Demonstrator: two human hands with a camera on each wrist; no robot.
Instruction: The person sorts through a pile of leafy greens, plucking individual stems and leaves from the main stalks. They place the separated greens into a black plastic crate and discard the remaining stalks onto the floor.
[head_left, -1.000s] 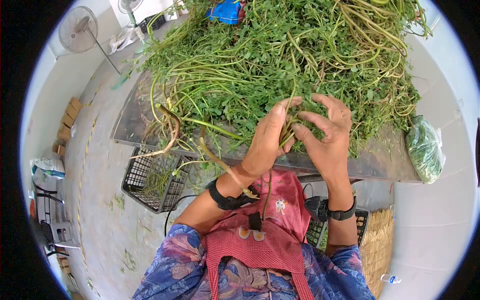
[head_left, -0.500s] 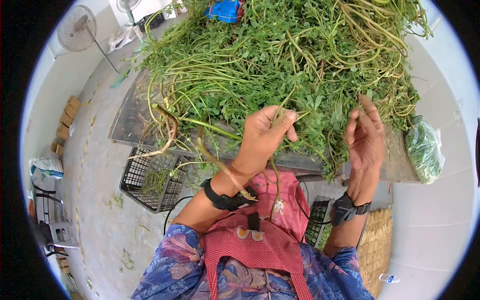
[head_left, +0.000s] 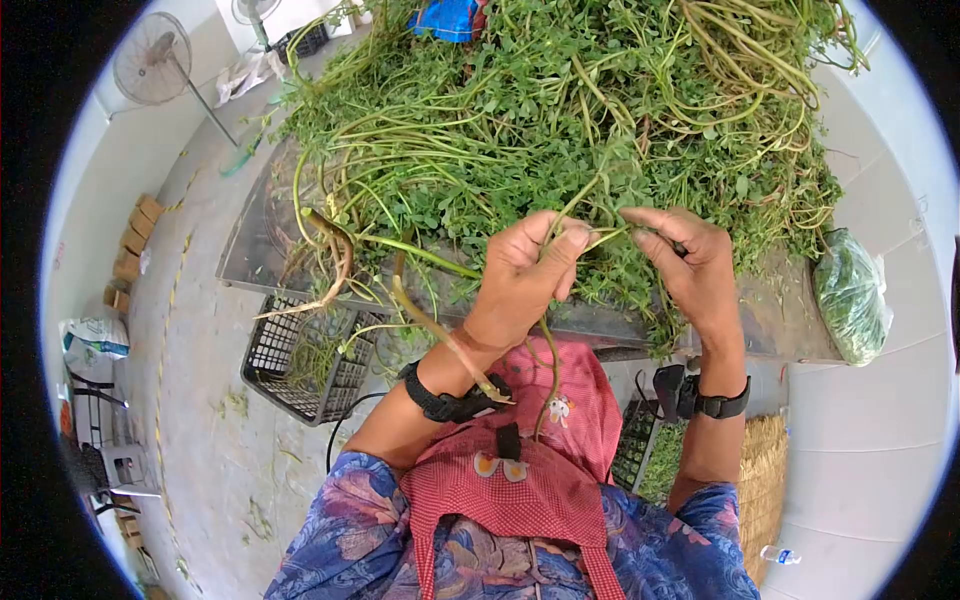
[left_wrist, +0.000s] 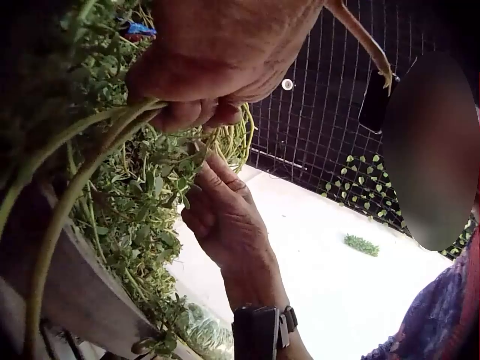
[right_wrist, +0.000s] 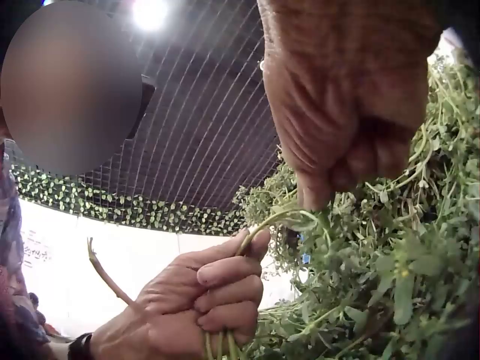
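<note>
My left hand grips a few leafy green stems, whose long bare ends hang below the fist in front of the apron. A thicker brown stalk lies across the left wrist. To the right, my right hand has thumb and forefinger pinched on a thin stem that bends out of the left hand's grip, close to its leaves. Both hands are over the near edge of the table, just in front of a big heap of leafy greens.
The heap spreads over the metal table. A clear bag of greens leans at the table's right end. Below stand a black crate holding stems and another crate. A standing fan is at back left.
My right hand left the stems, swung out to the right, then came back to pinch a stem beside the left hand. The left hand moved slightly left and keeps its stems.
</note>
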